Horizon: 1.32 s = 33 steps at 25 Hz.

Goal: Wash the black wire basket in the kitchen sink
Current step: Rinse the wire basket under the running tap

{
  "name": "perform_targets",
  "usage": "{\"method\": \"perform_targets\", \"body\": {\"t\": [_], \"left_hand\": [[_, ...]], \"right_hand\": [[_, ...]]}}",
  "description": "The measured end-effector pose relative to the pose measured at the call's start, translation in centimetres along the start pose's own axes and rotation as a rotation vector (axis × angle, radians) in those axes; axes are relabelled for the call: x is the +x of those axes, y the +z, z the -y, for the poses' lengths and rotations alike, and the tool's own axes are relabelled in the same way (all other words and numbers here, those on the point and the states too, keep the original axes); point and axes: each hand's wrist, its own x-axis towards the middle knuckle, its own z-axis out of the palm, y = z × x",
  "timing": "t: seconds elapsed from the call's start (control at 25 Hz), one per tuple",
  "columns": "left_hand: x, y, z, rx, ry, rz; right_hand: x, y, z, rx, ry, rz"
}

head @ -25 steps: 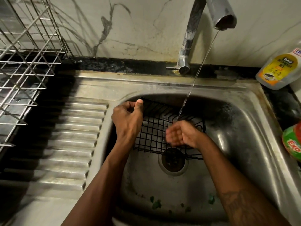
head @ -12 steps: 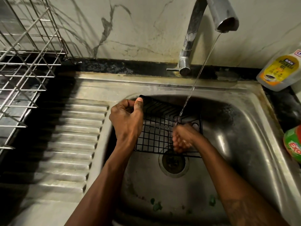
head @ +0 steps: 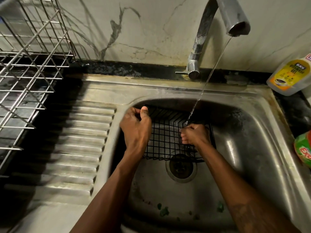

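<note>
**sudsy_k:** Where's it at? The black wire basket point(head: 168, 138) is down in the sink point(head: 255, 125), toward the bowl's far-left corner. It's tipped up, with its near edge just above the drain point(head: 180, 166). The left hand point(head: 134, 130) grips its far-left corner, thumb pressed on top of the rim. The right hand point(head: 196, 137) has its fingers curled tight against the basket's right side, right where the thin stream point(head: 210, 73) from the tap point(head: 207, 41) lands. Honestly can't tell if it's hooking the wires or just rubbing them, or if there's a scrubber in there.

**rackrat:** My worry would be grip. Wet coated wire is slippery, and it's only pinned at one corner, so a hard scrub could twist it loose and bang it into the bowl.

**sudsy_k:** Fair. That trickle also only hits one spot, so the left half probably misses the rinse unless it gets turned.

**rackrat:** And the green bits point(head: 164, 211) near the sink's front edge could wash into the mesh.
</note>
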Motion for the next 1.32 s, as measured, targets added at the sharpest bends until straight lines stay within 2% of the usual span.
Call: {"method": "perform_targets", "body": {"t": [0.12,0.16,0.24,0.32,0.36,0.44,0.52,0.56,0.64,0.72,0.76,0.8,0.88,1.0,1.12,1.16,1.32], "left_hand": [[-0.5,0.7,-0.2,0.062,0.045,0.008],[-0.6,1.0,-0.2,0.073,0.05,0.014],[-0.7,1.3,-0.2,0.093,0.056,0.027],[-0.6,1.5,0.0,0.117,0.062,0.039],[-0.5,1.5,0.1,0.122,0.065,0.04],[-0.6,1.7,0.1,0.139,0.091,0.043],[-1.1,1.9,0.0,0.163,0.152,0.047],[-1.3,2.0,0.1,0.18,0.172,0.045],[-1.0,2.2,0.4,0.236,0.138,0.05],[-0.7,2.3,1.1,0.344,0.087,0.067],[-0.6,2.4,1.5,0.4,0.075,0.104],[-0.6,2.5,1.8,0.445,0.066,0.168],[-0.4,2.8,2.4,0.467,0.029,0.291],[0.1,3.3,2.9,0.399,-0.074,0.366],[0.5,3.4,3.4,0.303,-0.232,0.413],[0.6,3.5,3.6,0.297,-0.264,0.428],[0.4,3.8,3.8,0.171,-0.309,0.47]], "right_hand": [[0.0,-0.8,0.5,0.372,-0.001,-0.073],[0.1,-1.0,0.5,0.461,0.022,-0.041],[-0.5,-1.0,0.6,0.519,0.118,0.191],[-1.5,-1.1,0.7,0.4,0.204,0.465],[-1.7,-1.1,0.7,0.365,0.211,0.546],[-1.4,-0.9,1.0,0.453,0.168,0.526],[-0.6,-0.5,1.2,0.689,0.091,0.337],[-0.4,-0.4,1.3,0.727,0.053,0.275],[-0.7,0.0,1.4,0.589,0.021,0.292],[-1.5,0.4,1.2,0.302,0.035,0.364],[-1.8,0.8,1.2,0.195,0.019,0.321],[-1.8,1.0,1.0,0.098,-0.036,0.206],[-1.8,0.8,0.5,-0.133,-0.272,-0.072],[-2.3,0.1,0.3,-0.258,-0.571,-0.201],[-2.5,-0.1,1.0,-0.327,-0.987,-0.361],[-2.7,-0.1,1.3,-0.368,-1.053,-0.389],[-2.4,-1.6,2.2,-0.689,-0.949,-0.417]]}}
